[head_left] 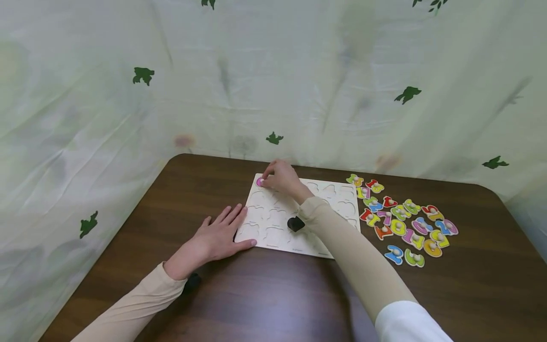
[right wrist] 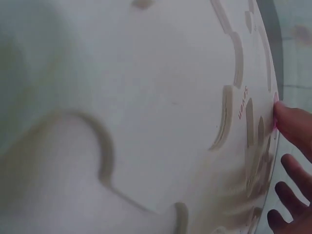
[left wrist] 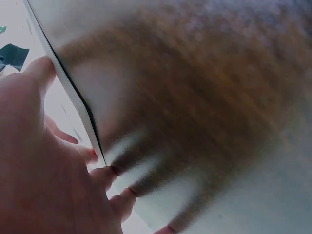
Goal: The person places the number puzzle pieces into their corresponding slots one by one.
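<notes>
A pale wooden number puzzle board (head_left: 265,232) with shallow cut-out recesses lies on the table. At its far left corner my right hand (head_left: 283,178) pinches a pink puzzle piece (head_left: 259,182) between thumb and fingertips; which number it bears is hidden. In the right wrist view a sliver of the pink piece (right wrist: 276,97) shows by my fingertips, and the word "Seven" is printed on the board. My left hand (head_left: 215,238) lies flat with spread fingers at the board's near left corner, the thumb along the near edge. The left wrist view shows those fingers (left wrist: 102,176) at the board's edge.
Right of the board, colourful number pieces with small knobs, such as a blue piece (head_left: 394,254) and a green piece (head_left: 414,258), lie scattered on the dark wooden table (head_left: 273,294). A pale curtain (head_left: 273,85) with green leaf shapes hangs behind the table.
</notes>
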The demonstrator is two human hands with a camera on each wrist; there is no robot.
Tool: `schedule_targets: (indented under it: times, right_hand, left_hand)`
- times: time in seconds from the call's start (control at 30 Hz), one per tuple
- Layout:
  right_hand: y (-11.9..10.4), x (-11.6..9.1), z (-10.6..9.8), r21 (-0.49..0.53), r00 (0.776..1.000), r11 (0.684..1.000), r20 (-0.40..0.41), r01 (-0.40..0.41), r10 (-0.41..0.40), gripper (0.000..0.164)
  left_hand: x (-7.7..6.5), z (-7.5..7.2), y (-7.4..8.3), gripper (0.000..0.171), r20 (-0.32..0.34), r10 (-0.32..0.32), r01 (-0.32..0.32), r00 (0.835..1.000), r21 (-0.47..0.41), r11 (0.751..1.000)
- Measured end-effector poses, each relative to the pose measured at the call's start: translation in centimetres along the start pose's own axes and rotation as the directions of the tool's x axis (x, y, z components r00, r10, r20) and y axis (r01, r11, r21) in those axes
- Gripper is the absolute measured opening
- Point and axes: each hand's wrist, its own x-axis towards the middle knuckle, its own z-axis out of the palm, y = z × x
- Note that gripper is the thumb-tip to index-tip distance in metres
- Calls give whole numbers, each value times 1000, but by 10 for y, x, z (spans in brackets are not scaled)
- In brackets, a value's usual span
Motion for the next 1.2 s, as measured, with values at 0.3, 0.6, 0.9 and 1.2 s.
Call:
schedule_targets:
  times: [0.3,0.6,0.9,1.2]
  right_hand:
    - [7,-5,-4,79,1000,997,-6,17,-16,14]
    - [14,-10,-28,117,999,992,-16,46,-44,23]
    - [20,-39,-61,158,996,984,-34,82,-78,30]
    - [35,-74,-91,132,994,986,-8,105,-105,27]
  left_hand:
    - [6,6,-6,101,2,2,-2,1000,8,1000]
    - [6,2,-6,101,12,-2,2,1000,0,1000]
    - [7,3,-11,103,1,1,-1,1000,-1,1000]
    - [4,-1,-10,99,-11,15,-15,1000,-21,1000]
